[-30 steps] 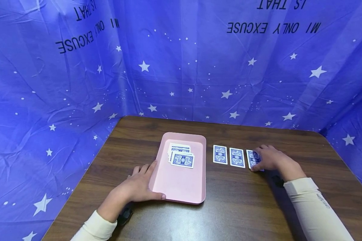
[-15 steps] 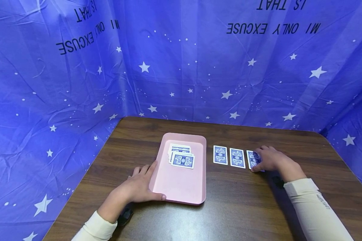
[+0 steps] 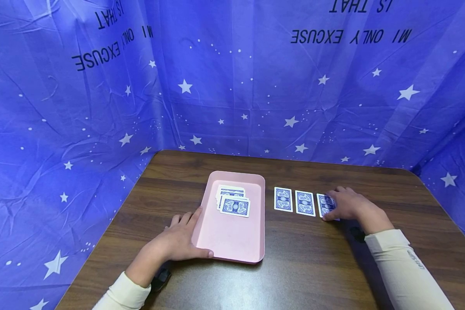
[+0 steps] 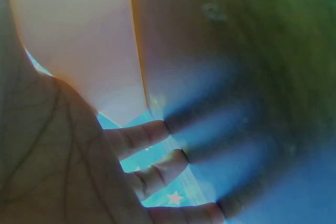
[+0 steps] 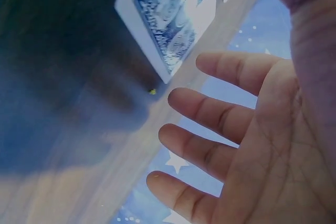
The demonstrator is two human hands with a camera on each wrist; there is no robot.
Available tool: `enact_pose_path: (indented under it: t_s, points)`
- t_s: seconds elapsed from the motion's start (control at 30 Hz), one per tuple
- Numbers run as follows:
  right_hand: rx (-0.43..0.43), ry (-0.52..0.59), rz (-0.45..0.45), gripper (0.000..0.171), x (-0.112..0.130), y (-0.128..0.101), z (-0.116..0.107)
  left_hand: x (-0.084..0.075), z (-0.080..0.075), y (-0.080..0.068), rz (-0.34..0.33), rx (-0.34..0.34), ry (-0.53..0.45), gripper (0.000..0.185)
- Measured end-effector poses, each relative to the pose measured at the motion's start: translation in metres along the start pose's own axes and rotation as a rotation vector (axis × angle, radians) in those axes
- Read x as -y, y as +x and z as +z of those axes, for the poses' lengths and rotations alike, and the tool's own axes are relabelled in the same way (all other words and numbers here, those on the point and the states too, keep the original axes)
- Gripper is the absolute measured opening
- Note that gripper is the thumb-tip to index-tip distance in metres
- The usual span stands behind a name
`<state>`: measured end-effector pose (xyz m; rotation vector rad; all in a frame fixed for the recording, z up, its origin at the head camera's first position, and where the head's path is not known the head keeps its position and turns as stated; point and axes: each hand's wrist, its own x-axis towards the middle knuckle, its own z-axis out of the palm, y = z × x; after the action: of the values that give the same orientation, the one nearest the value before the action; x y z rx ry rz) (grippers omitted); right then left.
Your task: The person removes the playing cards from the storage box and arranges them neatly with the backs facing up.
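The left hand (image 3: 176,241) rests against the near left corner of the pink tray (image 3: 232,237), its fingers straight along the rim and the thumb at the front edge. A loose pile of playing cards (image 3: 233,202) lies in the tray. The right hand (image 3: 346,204), with relaxed fingers, touches the rightmost card (image 3: 324,205) of three face-down cards lying in a row on the wooden table (image 3: 306,267).

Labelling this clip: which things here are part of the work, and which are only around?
In use: pink tray, left hand against its edge; card pile in it; three table cards; right hand on the rightmost.
Around: wooden table; starry blue cloth.
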<state>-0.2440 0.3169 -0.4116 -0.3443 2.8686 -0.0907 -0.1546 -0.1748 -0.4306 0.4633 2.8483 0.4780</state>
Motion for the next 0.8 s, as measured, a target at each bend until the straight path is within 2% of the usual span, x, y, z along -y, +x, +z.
enact_pose_path:
  t_s: [0.43,0.8]
  points:
    - [-0.07,-0.019,-0.087,0.088,0.018,0.003,-0.02,0.0,0.0,0.001,-0.006,0.008,0.003,0.132]
    - [-0.104,-0.096,-0.207,0.081,0.06,0.021,-0.036,-0.001,-0.001,0.0,-0.006,0.006,0.002,0.132]
